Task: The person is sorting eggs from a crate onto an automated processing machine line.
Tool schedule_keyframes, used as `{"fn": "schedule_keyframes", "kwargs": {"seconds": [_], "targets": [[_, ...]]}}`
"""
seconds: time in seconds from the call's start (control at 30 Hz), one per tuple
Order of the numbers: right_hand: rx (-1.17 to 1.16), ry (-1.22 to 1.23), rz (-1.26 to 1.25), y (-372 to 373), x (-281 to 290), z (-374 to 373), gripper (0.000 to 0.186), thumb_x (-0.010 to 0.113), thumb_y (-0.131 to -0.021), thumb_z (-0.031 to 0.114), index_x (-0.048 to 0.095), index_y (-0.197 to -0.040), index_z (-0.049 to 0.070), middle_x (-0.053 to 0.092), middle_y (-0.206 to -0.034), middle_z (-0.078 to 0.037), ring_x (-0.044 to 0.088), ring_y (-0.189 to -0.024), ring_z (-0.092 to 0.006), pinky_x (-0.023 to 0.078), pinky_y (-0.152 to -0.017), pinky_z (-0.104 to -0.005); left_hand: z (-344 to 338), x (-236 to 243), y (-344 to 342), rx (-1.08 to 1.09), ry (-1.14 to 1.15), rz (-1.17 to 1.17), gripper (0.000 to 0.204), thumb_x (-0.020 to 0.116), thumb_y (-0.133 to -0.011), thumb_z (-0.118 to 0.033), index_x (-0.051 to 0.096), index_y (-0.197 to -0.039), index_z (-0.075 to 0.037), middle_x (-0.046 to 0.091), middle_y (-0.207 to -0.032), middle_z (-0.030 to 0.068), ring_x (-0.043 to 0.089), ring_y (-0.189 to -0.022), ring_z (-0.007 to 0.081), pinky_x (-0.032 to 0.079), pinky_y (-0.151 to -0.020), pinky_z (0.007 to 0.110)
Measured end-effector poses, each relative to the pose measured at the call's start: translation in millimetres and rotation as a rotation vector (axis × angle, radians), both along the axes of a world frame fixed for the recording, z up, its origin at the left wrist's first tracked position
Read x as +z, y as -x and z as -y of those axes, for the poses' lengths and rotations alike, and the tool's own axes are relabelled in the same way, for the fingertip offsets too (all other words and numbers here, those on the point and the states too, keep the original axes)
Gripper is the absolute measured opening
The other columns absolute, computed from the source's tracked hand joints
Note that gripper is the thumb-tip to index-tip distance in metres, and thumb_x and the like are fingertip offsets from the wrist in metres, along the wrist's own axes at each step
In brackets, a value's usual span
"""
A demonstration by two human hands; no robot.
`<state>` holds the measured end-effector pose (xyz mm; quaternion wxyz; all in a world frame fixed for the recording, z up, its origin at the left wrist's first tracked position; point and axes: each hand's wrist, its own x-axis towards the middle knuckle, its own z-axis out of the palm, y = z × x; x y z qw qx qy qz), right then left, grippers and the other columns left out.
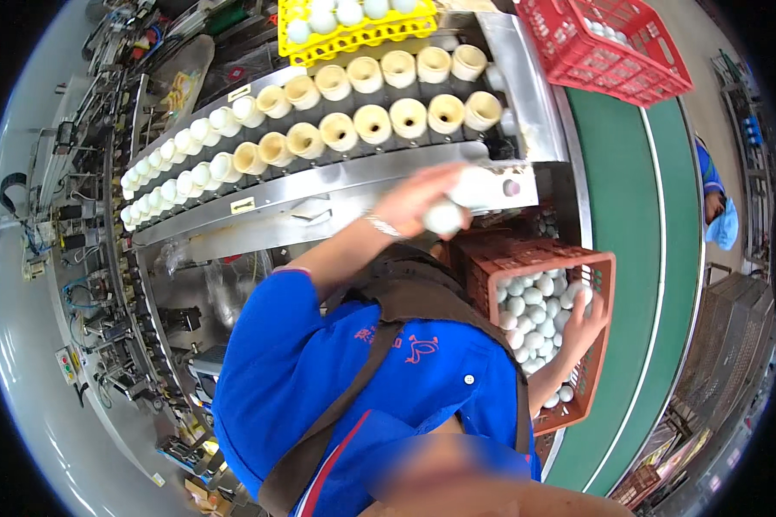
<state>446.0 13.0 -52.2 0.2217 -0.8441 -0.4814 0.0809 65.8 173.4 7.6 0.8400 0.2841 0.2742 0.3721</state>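
blue shirt [435, 379] foremost; left hand [416, 200] clasps a pale egg [442, 219], right hand [584, 326] curls in the red crate [526, 257], grip unclear; likely gathering, next needing placement into cups [408, 118].

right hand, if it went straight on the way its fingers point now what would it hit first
Probably the far rim of the red-brown crate, though depth is unclear and the right hand could meet eggs first.

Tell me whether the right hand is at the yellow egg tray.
No, the right hand is at the red-brown crate holding many pale eggs.
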Motion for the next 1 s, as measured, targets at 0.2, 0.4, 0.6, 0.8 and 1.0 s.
{"fn": "schedule_keyframes", "kwargs": {"seconds": [0.2, 0.4, 0.6, 0.8, 1.0], "targets": [[0.656, -0.016, -0.363, 229, 110, -164, 0.038, 0.077, -0.077, 0.027, 0.067, -0.110, 0.009, 0.054, -0.117, -0.021, 0.055, -0.110, -0.0357, 0.048, -0.090, -0.0404, -13, 26, 195, 0.707, -0.490, -1.088, 0.038, 0.075, -0.082, -0.021, 0.063, -0.113, -0.005, 0.067, -0.102, 0.0075, 0.065, -0.087, 0.0141, 0.054, -0.073, 0.029], [1.192, -0.118, -0.082, 426, 73, -249, 0.042, 0.071, -0.079, 0.048, 0.067, -0.107, 0.017, 0.052, -0.109, -0.022, 0.065, -0.078, -0.0352, 0.056, -0.070, -0.0431, 0, 8, 302, 0.448, -0.571, -1.878, 0.035, 0.076, -0.075, -0.025, 0.067, -0.107, -0.014, 0.067, -0.099, 0.0064, 0.065, -0.083, 0.0277, 0.052, -0.073, 0.038], [1.350, 0.198, 0.080, 475, 76, -291, 0.041, 0.070, -0.079, 0.046, 0.066, -0.108, 0.017, 0.052, -0.105, -0.021, 0.066, -0.079, -0.0372, 0.055, -0.069, -0.0458, -11, 2, 325, 0.504, -0.425, -1.483, 0.032, 0.072, -0.084, -0.019, 0.065, -0.113, -0.008, 0.062, -0.099, 0.0085, 0.061, -0.091, 0.0190, 0.051, -0.079, 0.032], [1.618, 0.454, 0.135, 493, 83, -324, 0.036, 0.072, -0.076, 0.041, 0.063, -0.103, 0.018, 0.052, -0.107, -0.018, 0.064, -0.088, -0.0377, 0.051, -0.074, -0.0468, -18, 9, 317, 0.593, -0.349, -0.712, 0.043, 0.064, -0.087, -0.003, 0.045, -0.126, -0.005, 0.053, -0.114, 0.0047, 0.055, -0.105, 0.0137, 0.049, -0.090, 0.030], [1.543, 0.313, 0.039, 466, 65, -328, 0.034, 0.074, -0.077, 0.037, 0.061, -0.103, 0.020, 0.053, -0.104, -0.017, 0.064, -0.090, -0.0370, 0.052, -0.074, -0.0467, -28, -1, 292, 0.396, -0.727, -1.275, 0.038, 0.072, -0.073, 0.001, 0.062, -0.109, -0.005, 0.057, -0.117, 0.0094, 0.057, -0.104, 0.0283, 0.047, -0.091, 0.036]]}}
